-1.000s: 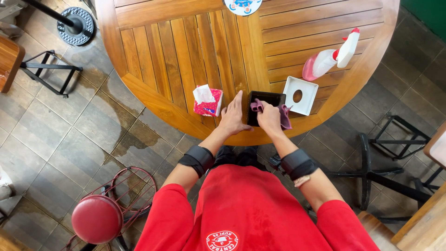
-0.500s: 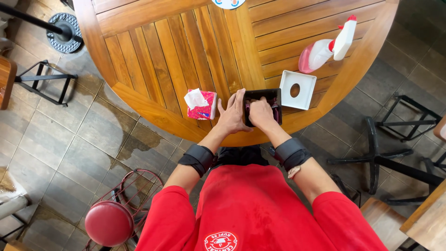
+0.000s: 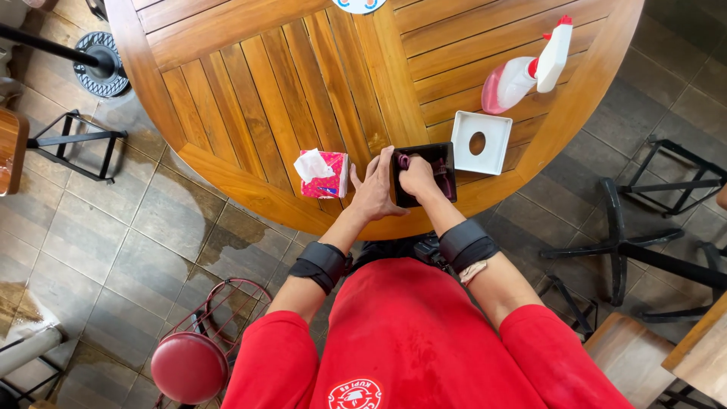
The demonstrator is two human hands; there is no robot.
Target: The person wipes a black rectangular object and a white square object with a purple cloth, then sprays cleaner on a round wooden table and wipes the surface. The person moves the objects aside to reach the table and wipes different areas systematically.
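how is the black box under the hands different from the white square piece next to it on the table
The black box is dark and open at the top, with the right hand pressing a purple cloth inside it and the left hand steadying its side. The white square piece is pale, flat, has a round hole in its middle, and lies untouched. Both are squarish and sit near the wooden table edge.

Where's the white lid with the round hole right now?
Head view: the white lid lies on the round table, right of the black box, below the spray bottle.
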